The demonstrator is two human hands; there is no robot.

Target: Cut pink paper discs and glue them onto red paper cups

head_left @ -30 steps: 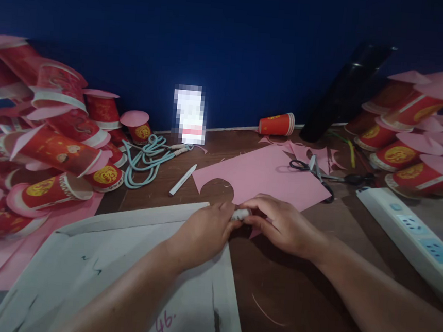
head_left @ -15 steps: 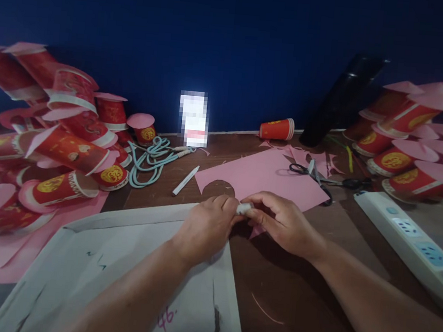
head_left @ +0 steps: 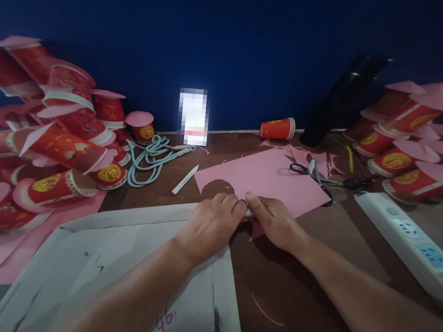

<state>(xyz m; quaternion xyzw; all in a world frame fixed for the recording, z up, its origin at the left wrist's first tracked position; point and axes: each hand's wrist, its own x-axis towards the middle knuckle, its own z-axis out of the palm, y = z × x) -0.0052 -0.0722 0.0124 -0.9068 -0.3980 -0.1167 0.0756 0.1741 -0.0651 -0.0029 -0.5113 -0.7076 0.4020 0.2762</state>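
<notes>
My left hand (head_left: pixel 212 224) is closed, its fingers curled around a small white tube (head_left: pixel 248 213). Only a short bit of the tube shows between the hands; its kind is mostly hidden. From the other side my right hand (head_left: pixel 278 223) grips the tube's end, with the thumb raised along the top. Just beyond the hands lies a pink paper sheet (head_left: pixel 259 177) with a round piece cut from its near edge. Under my left forearm is a white board or box lid (head_left: pixel 128 261) with pink and dark writing.
Red paper cups with pink paper discs are heaped on the left (head_left: pixel 71 148) and right (head_left: pixel 396 160). Scissors (head_left: pixel 314 174) rest on the sheet's right part. A white marker (head_left: pixel 185 180), blue cable (head_left: pixel 147 164), lit screen (head_left: pixel 193 117) and power strip (head_left: pixel 408 244) are around.
My right hand has closed over the tube's end and its thumb has lifted, so less of the tube shows. My left hand has stayed nearly in place.
</notes>
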